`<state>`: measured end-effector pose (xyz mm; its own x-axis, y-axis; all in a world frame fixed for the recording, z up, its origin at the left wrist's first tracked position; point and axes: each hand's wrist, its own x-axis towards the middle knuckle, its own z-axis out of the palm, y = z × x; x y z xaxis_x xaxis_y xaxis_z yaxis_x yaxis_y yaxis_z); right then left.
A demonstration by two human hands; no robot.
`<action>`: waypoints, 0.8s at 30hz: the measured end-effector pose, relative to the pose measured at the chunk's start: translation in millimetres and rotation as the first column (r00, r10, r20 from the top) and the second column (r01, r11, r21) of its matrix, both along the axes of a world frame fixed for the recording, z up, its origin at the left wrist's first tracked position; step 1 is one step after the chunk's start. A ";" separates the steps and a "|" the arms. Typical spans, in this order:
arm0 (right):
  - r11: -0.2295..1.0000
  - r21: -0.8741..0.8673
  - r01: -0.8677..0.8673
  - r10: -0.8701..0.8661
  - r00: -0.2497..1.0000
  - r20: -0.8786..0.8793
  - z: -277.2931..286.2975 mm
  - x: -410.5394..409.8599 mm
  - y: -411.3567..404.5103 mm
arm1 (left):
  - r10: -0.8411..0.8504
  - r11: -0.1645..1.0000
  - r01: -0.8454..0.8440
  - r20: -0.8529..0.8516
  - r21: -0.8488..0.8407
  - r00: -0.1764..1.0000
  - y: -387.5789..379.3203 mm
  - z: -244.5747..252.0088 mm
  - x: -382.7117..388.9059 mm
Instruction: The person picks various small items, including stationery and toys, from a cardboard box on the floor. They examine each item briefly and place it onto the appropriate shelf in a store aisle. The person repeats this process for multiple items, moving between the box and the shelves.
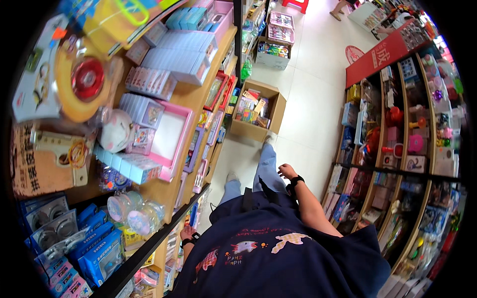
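Note:
My left hand (188, 233) hangs low beside the shelves on the left, with a dark band on the wrist; it seems to hold nothing, though its fingers are partly hard to make out. On the other side, my right hand (287, 171) is above my leg, fingers loosely bent and holding nothing, a black watch on that wrist. Ahead on the floor stands an open cardboard box (276, 116) with assorted small packaged goods (249, 111) inside. My foot in a light shoe (269, 137) is at the box's near side.
Wooden shelves (220, 70) of boxed toys and a pink tray (179, 149) line the left. Stocked shelving (380, 130) with a red sign panel (376, 56) runs along the right. Another filled carton (272, 61) stands farther along the aisle. A person's leg (337, 10) shows at the top.

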<state>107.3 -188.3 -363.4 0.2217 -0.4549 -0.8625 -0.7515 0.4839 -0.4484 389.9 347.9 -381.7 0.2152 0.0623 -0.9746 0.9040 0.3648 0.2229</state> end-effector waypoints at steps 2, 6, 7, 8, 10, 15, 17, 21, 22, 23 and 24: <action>0.987 -0.105 -0.124 0.123 0.992 -0.020 2.6 6.4 -33.2 | -0.087 0.996 0.087 0.000 -0.007 0.996 -35.5 -9.7 -7.6; 0.927 -0.270 -0.261 0.280 0.960 0.032 0.6 9.2 -112.1 | -0.338 0.934 0.338 0.025 -0.117 0.941 -127.3 -51.6 -17.2; 0.909 -0.348 -0.230 0.263 0.963 0.051 0.2 8.6 -131.1 | -0.412 0.885 0.415 0.060 -0.211 0.909 -143.5 -74.3 -15.9; 0.900 -0.383 -0.208 0.250 0.966 0.063 -2.4 7.7 -150.1 | -0.486 0.811 0.493 0.105 -0.315 0.868 -156.2 -99.4 -11.3; 0.899 -0.430 -0.079 0.136 0.985 0.103 -16.9 -9.9 -184.5 | -0.717 0.687 0.727 0.161 -0.002 0.678 -289.9 -60.5 -10.7; 0.971 -0.201 0.127 -0.116 0.991 0.066 3.7 -36.0 -233.7 | -0.884 0.213 0.905 0.466 0.369 0.018 -509.7 2.0 -23.8; 0.974 -0.187 0.129 -0.127 0.992 0.022 -8.8 -44.4 -241.9 | -0.828 0.083 0.862 0.516 0.500 -0.220 -560.3 -4.4 -37.7; 0.973 -0.161 0.162 -0.164 0.986 0.004 -38.1 -43.3 -227.7 | -0.727 -0.137 0.864 0.543 0.485 -0.421 -646.5 30.2 -66.5; 0.979 -0.134 0.154 -0.155 0.988 0.001 -43.5 -40.7 -220.0 | -0.703 -0.199 0.862 0.545 0.466 -0.457 -656.2 36.4 -72.6; 0.982 -0.116 0.148 -0.149 0.989 -0.001 -49.4 -39.1 -218.4 | -0.682 -0.273 0.830 0.510 0.486 -0.523 -664.5 37.6 -76.5; 0.987 -0.102 0.126 -0.125 0.992 0.021 -56.4 -33.6 -212.2 | -0.656 -0.347 0.792 0.474 0.502 -0.587 -671.3 38.0 -78.7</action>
